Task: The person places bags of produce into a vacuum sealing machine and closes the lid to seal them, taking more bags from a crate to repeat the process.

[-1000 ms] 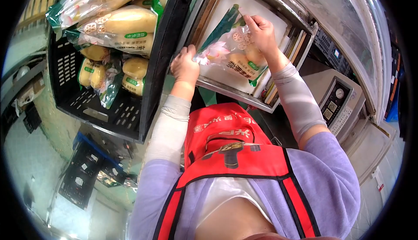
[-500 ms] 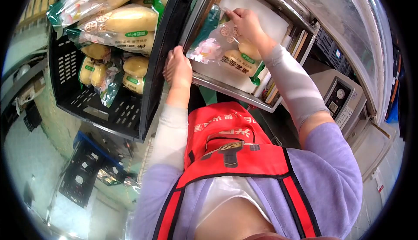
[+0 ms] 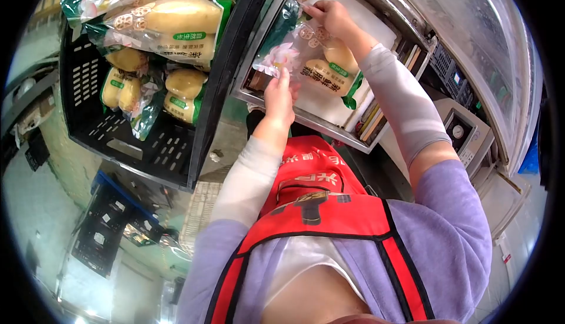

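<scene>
A clear printed bag of lotus root [image 3: 327, 76] lies on the white board [image 3: 353, 15] inside a metal-framed machine. My right hand [image 3: 334, 17] pinches the bag's open-looking upper edge, near its dark green strip. At the bag's lower left edge, by the pink flower print, my left hand [image 3: 279, 97] touches the plastic with its fingers close together; whether it grips the film cannot be made out. The root pieces sit in the right half of the bag, beside its green end.
On the left stands a black crate [image 3: 203, 118] holding several bagged lotus roots [image 3: 170, 21]. A curved clear lid [image 3: 465, 42] is raised at the right, above a panel with a gauge [image 3: 458, 131]. Another dark crate [image 3: 100, 230] sits lower left.
My left hand has moved right, from beside the black crate's edge onto the bag's lower left edge. The bag and my right hand have shifted left and up since the earliest frame.
</scene>
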Motion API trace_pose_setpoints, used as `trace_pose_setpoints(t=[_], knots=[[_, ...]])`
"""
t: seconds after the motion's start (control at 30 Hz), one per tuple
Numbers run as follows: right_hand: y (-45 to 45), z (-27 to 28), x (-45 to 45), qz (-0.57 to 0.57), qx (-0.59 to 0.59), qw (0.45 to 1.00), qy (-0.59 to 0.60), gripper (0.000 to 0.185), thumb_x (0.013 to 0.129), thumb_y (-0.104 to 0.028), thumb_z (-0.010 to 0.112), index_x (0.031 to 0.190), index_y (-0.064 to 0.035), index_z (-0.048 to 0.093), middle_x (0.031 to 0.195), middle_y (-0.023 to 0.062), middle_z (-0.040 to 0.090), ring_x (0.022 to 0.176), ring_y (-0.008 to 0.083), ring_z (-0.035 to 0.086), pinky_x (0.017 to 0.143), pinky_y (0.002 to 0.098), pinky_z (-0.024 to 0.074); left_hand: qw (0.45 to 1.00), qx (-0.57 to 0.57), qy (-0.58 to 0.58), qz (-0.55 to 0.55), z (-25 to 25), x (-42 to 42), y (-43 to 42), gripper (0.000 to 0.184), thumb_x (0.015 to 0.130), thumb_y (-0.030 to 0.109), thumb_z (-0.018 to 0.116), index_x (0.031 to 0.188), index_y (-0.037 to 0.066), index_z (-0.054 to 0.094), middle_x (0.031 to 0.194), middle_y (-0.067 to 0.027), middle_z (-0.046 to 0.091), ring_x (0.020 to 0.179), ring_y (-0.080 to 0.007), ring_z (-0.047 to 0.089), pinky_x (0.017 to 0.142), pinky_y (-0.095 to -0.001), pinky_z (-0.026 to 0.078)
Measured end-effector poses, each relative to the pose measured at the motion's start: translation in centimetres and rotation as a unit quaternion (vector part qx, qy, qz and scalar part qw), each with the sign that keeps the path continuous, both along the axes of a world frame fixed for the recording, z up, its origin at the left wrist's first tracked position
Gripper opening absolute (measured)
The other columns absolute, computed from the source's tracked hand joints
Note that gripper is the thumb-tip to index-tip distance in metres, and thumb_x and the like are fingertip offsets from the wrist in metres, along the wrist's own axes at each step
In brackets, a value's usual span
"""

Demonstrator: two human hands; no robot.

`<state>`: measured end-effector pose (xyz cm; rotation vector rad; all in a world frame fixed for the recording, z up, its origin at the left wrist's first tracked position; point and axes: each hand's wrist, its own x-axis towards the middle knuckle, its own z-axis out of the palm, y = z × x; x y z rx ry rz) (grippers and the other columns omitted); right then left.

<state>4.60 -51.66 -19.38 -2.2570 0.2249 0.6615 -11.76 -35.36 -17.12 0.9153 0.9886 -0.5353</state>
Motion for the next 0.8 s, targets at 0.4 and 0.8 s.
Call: trace_pose_setpoints(t=[0.4,0.8], knots=[[-2.7,1.4,-2.1,-0.037,-0.008,0.997,0.063,0.043,0.083,-0.044,0.055,0.092,-0.0028,0.065,0.073,0.0097,0.064,0.063,0.0215,0.059,0.064,0.0329,0.0472,0.996,-0.016,-0.007,0.085,-3.4,0.3,-1.1,0.036,0.091,0.04,0.046,0.105,0.007,0.053,0.091,-0.0012,0.057,0.077,-0.0107,0.052,0.061,-0.0225,0.036],[-0.2,2.4,-1.2,0.126,-0.196,0.93,-0.284,0.028,0.078,-0.03,0.061,0.094,-0.0061,0.062,0.087,0.0113,0.062,0.082,0.0317,0.058,0.073,0.038,0.0467,0.994,-0.073,-0.02,0.079,-3.0,0.8,-1.9,0.038,0.093,0.039,0.042,0.109,0.005,0.048,0.097,-0.0051,0.057,0.081,-0.0124,0.055,0.065,-0.024,0.04]])
